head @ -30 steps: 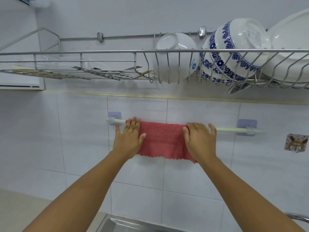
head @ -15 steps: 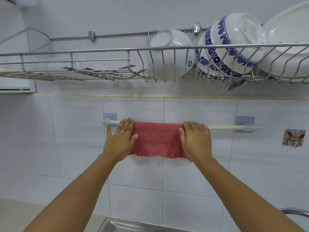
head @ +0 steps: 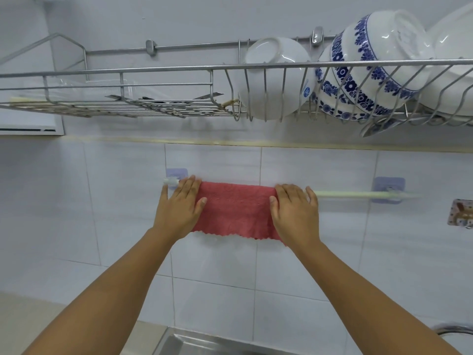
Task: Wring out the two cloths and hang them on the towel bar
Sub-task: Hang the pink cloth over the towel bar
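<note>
White wall tiles (head: pixel 128 213) fill the background above a steel sink (head: pixel 194 344) whose corner shows at the bottom edge. On them a pale towel bar (head: pixel 353 193) runs level between two lilac stick-on brackets (head: pixel 389 185), and a pink cloth (head: pixel 235 210) hangs draped over its left half, spread wide with its scalloped lower edge hanging free against the tile. Only this one cloth is in view. The left hand (head: pixel 179 208) lies flat on the cloth's left edge, fingers straight and together, reaching up to the bar beside the left bracket, thumb spread out onto the fabric; nothing is pinched. The right hand (head: pixel 294 213) lies flat on the cloth's right edge in the same way, fingers extended to the bar, thumb resting on the pink fabric. Both forearms reach up from the near bottom corners. To the right of the right hand the bar is bare as far as its bracket, and further right a small patterned hook (head: pixel 460 212) is stuck to the tile. Above, a wire dish rack (head: pixel 153 70) spans the wall, holding a white bowl (head: pixel 273 75) and blue-patterned bowls (head: pixel 371 67) tipped on their sides at the right, with utensils (head: pixel 163 101) lying in the left section.
</note>
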A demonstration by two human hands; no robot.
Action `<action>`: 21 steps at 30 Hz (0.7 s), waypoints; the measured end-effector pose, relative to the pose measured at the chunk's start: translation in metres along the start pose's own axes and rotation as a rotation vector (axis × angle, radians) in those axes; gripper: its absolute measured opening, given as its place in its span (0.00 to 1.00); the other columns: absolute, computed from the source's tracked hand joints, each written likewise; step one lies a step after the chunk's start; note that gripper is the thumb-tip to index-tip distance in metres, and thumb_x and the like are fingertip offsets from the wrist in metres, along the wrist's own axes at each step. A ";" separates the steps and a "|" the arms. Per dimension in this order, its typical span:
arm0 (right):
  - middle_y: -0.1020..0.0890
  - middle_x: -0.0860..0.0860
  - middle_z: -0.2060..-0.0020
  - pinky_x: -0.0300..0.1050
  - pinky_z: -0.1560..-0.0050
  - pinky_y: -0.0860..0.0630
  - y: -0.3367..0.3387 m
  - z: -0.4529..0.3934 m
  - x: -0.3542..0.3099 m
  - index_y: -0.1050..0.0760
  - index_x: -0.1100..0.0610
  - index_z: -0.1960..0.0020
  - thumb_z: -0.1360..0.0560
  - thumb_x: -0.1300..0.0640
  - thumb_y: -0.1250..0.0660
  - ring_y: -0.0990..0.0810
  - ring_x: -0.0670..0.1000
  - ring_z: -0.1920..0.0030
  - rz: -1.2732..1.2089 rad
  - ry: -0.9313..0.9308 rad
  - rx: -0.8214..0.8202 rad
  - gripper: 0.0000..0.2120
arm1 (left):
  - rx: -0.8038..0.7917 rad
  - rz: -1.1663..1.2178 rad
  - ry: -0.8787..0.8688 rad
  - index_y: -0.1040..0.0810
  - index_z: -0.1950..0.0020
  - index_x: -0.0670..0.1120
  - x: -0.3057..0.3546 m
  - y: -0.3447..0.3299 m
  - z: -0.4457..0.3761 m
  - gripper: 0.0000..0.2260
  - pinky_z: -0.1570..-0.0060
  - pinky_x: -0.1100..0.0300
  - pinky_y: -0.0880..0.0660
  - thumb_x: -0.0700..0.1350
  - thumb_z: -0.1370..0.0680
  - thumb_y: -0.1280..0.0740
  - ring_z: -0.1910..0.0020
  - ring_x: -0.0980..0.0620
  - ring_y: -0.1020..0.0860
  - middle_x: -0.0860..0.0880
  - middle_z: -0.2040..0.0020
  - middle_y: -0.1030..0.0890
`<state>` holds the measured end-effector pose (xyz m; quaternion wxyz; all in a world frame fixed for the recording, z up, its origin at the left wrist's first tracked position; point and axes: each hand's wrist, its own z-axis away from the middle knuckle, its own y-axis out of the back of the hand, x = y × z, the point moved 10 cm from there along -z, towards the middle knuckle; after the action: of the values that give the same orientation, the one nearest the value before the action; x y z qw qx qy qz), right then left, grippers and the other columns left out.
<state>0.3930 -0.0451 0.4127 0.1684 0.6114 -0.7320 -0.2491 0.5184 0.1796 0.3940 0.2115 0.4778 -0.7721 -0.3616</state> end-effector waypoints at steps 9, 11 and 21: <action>0.20 0.51 0.41 0.59 0.29 0.43 0.000 0.001 -0.010 0.26 0.56 0.36 0.21 0.50 0.44 0.25 0.52 0.36 -0.032 -0.014 0.045 0.18 | -0.002 -0.137 0.048 0.47 0.22 0.45 -0.004 0.006 -0.005 0.31 0.36 0.39 0.79 0.61 0.20 0.61 0.22 0.52 0.48 0.48 0.21 0.43; 0.20 0.51 0.40 0.59 0.29 0.44 0.001 0.001 -0.011 0.26 0.56 0.35 0.20 0.50 0.44 0.26 0.52 0.35 -0.029 -0.004 0.020 0.19 | -0.016 -0.155 0.033 0.49 0.22 0.46 -0.006 0.004 -0.004 0.32 0.35 0.38 0.78 0.62 0.21 0.62 0.22 0.52 0.49 0.48 0.21 0.45; 0.27 0.50 0.31 0.54 0.25 0.48 0.009 -0.011 0.000 0.32 0.56 0.30 0.18 0.48 0.50 0.33 0.50 0.29 -0.106 0.058 -0.133 0.22 | -0.011 -0.074 0.005 0.57 0.21 0.47 0.005 0.004 0.004 0.31 0.30 0.40 0.69 0.62 0.21 0.63 0.21 0.49 0.56 0.48 0.20 0.54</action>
<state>0.3915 -0.0458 0.4272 0.2164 0.6436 -0.6754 -0.2877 0.5111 0.1774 0.3946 0.2026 0.5057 -0.7515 -0.3721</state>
